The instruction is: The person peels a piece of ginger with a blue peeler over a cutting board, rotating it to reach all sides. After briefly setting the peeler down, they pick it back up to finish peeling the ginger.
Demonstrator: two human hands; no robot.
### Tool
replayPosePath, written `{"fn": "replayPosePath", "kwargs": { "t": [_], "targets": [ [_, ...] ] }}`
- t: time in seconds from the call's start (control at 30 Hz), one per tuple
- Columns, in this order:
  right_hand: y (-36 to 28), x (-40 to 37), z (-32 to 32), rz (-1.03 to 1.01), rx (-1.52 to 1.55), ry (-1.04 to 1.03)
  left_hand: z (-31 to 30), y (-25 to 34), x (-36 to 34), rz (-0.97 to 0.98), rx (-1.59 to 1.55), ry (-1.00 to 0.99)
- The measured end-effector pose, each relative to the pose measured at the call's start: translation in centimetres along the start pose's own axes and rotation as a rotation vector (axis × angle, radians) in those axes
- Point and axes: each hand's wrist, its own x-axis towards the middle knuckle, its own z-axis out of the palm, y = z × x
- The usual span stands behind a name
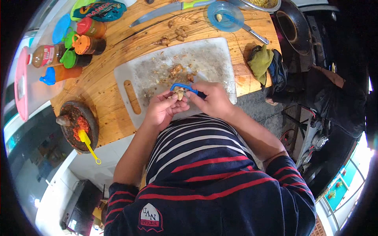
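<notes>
Over the near edge of the white cutting board, my left hand pinches a small pale, partly peeled ginger root piece. My right hand is closed around a blue peeler, whose frame sits against the ginger. Brown peelings and bits of skin are scattered on the board just beyond my hands. Farther up the table lie several unpeeled knobby roots. A blue bowl at the back holds one pale peeled piece.
A large knife lies along the table's far side. Several sauce bottles stand at the left, near a stone mortar with red paste and a yellow spatula. A green cloth rests at the right edge.
</notes>
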Motion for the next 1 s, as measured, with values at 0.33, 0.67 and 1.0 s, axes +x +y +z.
{"fn": "replayPosePath", "kwargs": {
  "t": [0.33,0.67,1.0],
  "targets": [
    [-0.6,-0.2,0.2,0.109,0.045,0.011,0.1,-0.4,0.0,0.032,-0.132,-0.046],
    [-0.6,0.0,1.1,0.135,-0.085,0.15,0.2,0.0,0.4,0.035,-0.217,-0.031],
    [-0.1,-0.4,1.4,0.013,-0.204,0.09,-0.4,-0.4,0.6,0.029,-0.206,-0.02]
  ]
}}
